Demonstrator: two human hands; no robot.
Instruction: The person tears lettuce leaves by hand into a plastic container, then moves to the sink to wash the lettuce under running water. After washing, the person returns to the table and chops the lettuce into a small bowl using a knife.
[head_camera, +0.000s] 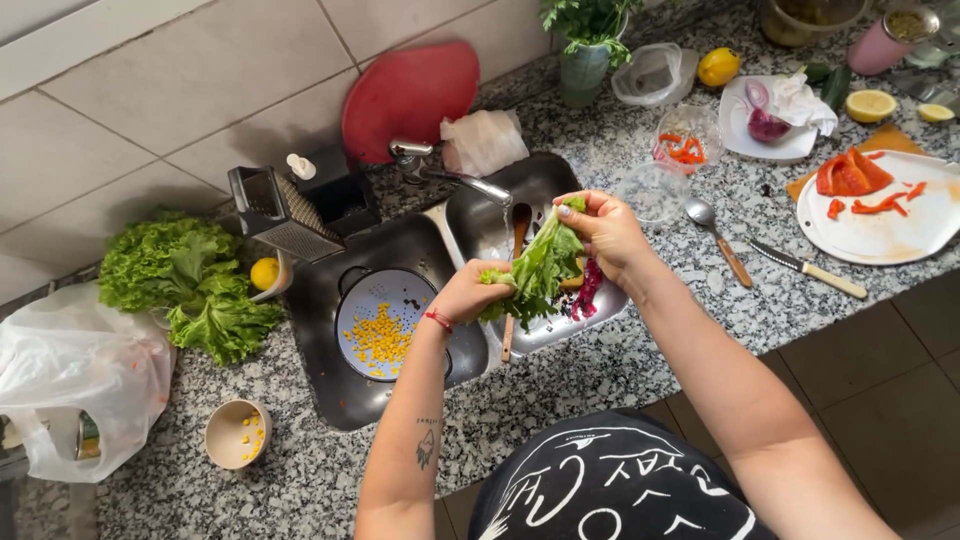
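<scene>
Both my hands hold one green lettuce leaf (543, 266) over the steel double sink (330, 390). My right hand (605, 228) pinches the leaf's top end; my left hand (468, 292) grips its lower end. Above the leaf stands the tap (450, 176); whether water runs from it I cannot tell. Behind the leaf, in the right basin, lie a wooden spoon (517, 235) and purple cabbage scraps (587, 290). A blue colander with yellow corn (378, 330) rests in the left basin.
A lettuce head (190, 285), box grater (275, 212), white plastic bag (75, 375) and small bowl with corn (237, 433) stand left. Right of the sink are a metal spoon (716, 238), knife (808, 268), white board with red pepper (880, 205), lemons and a red board (405, 95).
</scene>
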